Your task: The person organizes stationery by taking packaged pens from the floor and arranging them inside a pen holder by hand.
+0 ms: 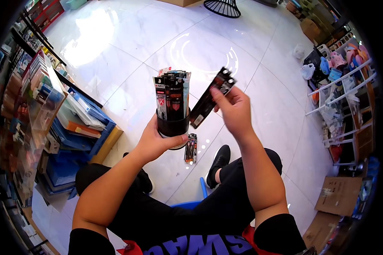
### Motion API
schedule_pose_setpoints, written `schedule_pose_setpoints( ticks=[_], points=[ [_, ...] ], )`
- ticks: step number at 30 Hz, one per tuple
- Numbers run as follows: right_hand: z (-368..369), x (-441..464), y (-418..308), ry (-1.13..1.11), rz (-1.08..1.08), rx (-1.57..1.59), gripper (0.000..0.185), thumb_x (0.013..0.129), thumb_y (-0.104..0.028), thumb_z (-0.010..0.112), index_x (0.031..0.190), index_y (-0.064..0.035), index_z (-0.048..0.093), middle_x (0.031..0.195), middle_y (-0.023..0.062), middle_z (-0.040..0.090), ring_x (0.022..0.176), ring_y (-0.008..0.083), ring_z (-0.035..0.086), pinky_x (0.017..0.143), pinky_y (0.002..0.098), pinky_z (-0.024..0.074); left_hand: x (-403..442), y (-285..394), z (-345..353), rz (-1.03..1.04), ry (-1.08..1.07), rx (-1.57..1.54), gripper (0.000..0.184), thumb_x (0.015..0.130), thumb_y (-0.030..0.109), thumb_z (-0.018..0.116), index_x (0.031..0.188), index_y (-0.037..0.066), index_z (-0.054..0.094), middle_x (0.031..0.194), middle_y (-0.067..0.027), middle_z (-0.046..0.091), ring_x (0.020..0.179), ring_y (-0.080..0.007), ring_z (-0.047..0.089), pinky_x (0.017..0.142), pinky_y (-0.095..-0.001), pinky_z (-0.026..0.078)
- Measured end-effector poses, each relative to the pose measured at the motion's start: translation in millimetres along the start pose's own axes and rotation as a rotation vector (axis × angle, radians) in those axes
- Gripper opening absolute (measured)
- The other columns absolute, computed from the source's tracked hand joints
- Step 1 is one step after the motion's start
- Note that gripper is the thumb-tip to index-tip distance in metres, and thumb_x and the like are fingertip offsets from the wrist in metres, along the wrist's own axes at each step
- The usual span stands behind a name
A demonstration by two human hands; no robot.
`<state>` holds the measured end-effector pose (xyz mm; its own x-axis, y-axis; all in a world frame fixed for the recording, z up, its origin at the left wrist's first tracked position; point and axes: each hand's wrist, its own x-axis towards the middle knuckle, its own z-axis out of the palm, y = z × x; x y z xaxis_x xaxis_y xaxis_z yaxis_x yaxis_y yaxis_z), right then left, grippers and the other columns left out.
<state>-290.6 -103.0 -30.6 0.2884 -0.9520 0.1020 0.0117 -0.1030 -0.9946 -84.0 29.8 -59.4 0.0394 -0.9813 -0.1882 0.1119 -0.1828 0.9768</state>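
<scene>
Now the left hand [156, 142] is wrapped around a black cylindrical holder [172, 126] crammed with upright slim packets [173, 95], while just beside it the right hand [235, 109] pinches tilted dark narrow packets [203, 107]; below, more slim packs [191, 148] lie on the glossy tiled floor [268, 131].

I'm looking down on a pale, glossy tiled floor [276, 46], veined, with thin dark joints, and there's a big white glare [91, 36] blazing far left! A ring-shaped reflection [173, 53] shines mid-floor. Over on my left, packed shelving [47, 91] runs alongside; right, I've got a white rack [337, 98], cardboard boxes [338, 195] nearer. Far centre, a black wire stand [222, 7].
</scene>
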Motion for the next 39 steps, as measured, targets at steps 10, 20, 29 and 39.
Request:
schedule_pose_setpoints(
  ticks=[10,20,29,39],
  points=[
    [-25,3,-22,-0.04,0.077,0.378,0.018,0.102,-0.017,0.072,0.112,-0.0016,0.075,0.093,0.0026,0.073,0.072,0.0071,0.062,0.063,0.0222,0.0505,1,-12,5,-0.106,0.095,0.187,0.083,0.076,0.022,0.092,0.139,-0.002,0.043,0.119,-0.0133,0.066,0.111,-0.0205,0.065,0.098,-0.0362,0.053],
    [0,-8,-20,-0.111,0.196,0.144,0.018,0.098,-0.021,0.077,0.101,-0.0036,0.079,0.08,-0.001,0.068,0.067,0.005,0.053,0.062,0.0218,0.0415,-1,-10,13,-0.116,0.061,0.259,0.076,0.077,0.012,0.089,0.138,0.0,0.045,0.117,-0.0116,0.066,0.106,-0.0181,0.067,0.09,-0.0333,0.056],
    [4,-17,-26,-0.186,0.111,0.028,0.037,0.097,-0.01,0.077,0.131,0.0025,0.068,0.092,-0.0001,0.074,0.072,0.0009,0.057,0.06,0.0208,0.0426,2,-16,8,-0.177,0.012,0.197,0.085,0.075,0.024,0.091,0.14,-0.005,0.044,0.121,-0.0164,0.067,0.112,-0.0227,0.067,0.1,-0.0361,0.053],
    [-5,-7,-23,-0.031,0.013,0.279,0.019,0.102,-0.014,0.072,0.113,0.0009,0.068,0.088,0.0065,0.071,0.072,0.0122,0.065,0.069,0.0268,0.0537,0,-17,9,-0.175,0.004,0.208,0.085,0.075,0.028,0.092,0.138,-0.004,0.046,0.119,-0.016,0.067,0.11,-0.023,0.067,0.098,-0.0361,0.053]
  ],
)
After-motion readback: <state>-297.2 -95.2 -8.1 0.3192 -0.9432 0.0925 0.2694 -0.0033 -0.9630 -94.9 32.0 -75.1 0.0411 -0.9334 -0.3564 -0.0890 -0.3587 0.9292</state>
